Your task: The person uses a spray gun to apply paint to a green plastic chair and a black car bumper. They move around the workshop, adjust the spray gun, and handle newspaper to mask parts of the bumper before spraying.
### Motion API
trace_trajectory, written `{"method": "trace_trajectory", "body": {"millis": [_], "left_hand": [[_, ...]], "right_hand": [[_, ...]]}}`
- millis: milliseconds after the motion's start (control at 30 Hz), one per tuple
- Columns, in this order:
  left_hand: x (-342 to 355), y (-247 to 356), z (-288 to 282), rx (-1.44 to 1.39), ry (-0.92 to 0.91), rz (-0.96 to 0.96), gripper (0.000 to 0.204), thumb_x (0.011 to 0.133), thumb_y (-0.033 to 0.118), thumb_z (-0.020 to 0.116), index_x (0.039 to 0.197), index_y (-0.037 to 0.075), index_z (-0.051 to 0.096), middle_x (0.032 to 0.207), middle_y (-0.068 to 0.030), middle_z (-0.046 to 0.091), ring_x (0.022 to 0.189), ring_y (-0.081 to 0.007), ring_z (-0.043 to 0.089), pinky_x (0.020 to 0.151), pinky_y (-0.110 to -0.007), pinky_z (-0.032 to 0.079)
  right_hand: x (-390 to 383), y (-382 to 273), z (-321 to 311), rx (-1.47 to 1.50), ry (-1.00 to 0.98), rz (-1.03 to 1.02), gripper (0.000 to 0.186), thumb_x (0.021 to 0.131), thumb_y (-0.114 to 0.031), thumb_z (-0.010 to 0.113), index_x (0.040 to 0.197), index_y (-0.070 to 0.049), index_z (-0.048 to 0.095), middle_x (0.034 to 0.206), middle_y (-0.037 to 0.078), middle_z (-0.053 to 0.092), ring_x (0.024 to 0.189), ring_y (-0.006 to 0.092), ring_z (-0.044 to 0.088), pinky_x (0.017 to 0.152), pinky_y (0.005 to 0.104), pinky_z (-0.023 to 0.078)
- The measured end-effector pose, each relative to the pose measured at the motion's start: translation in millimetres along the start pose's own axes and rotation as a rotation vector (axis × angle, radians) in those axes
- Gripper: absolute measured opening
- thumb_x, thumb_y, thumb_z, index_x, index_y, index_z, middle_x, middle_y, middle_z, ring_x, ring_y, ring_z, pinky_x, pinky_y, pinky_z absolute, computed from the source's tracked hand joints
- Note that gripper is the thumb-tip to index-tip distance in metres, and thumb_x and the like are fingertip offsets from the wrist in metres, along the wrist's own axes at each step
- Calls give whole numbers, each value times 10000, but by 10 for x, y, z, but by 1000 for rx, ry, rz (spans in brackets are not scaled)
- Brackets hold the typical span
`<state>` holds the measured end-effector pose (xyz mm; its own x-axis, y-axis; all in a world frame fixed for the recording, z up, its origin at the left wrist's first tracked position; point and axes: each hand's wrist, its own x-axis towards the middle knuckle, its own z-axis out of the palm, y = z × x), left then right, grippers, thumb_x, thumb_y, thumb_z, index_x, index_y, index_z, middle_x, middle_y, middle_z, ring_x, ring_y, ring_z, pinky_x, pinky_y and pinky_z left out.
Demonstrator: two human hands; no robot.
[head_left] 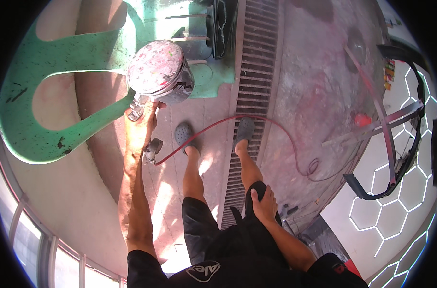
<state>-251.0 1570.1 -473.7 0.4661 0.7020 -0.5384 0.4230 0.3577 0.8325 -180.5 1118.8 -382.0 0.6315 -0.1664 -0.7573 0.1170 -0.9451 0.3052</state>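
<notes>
My left hand is closed around a paint spray gun, out ahead of me at the left. On the gun sits a round paint cup, its lid spattered pink, white and green. A thin red air hose runs from the gun's lower end off to the right. Just beyond the cup is a large green painted panel with looped openings and dark specks; the cup covers part of it. My right hand rests on my right thigh by the knee, fingers laid over the dark shorts, holding nothing.
A long metal floor grate passes under my right foot. The hose crosses it and coils on the stained floor. At the right are a dark curved frame, long strips and a red round object. Windows line the lower left.
</notes>
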Motion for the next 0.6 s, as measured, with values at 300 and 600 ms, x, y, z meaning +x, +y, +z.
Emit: {"method": "trace_trajectory", "body": {"millis": [300,600], "left_hand": [[511,255,195,-18,85,104,454,1000,445,753,757,62,736,536,64,479,493,-50,401,492,-274,306],[703,591,190,-84,96,176,453,1021,459,720,846,43,766,529,70,440,455,-40,359,450,-270,264]], "right_hand": [[28,5,-4,2,10,-1,940,998,-700,498,1580,24,353,1541,277,471,1391,478,488,1143,589,374],[55,50,41,15,45,-11,902,994,-683,522,1559,7,387,1516,273,495,1355,480,517,1113,588,403]]}}
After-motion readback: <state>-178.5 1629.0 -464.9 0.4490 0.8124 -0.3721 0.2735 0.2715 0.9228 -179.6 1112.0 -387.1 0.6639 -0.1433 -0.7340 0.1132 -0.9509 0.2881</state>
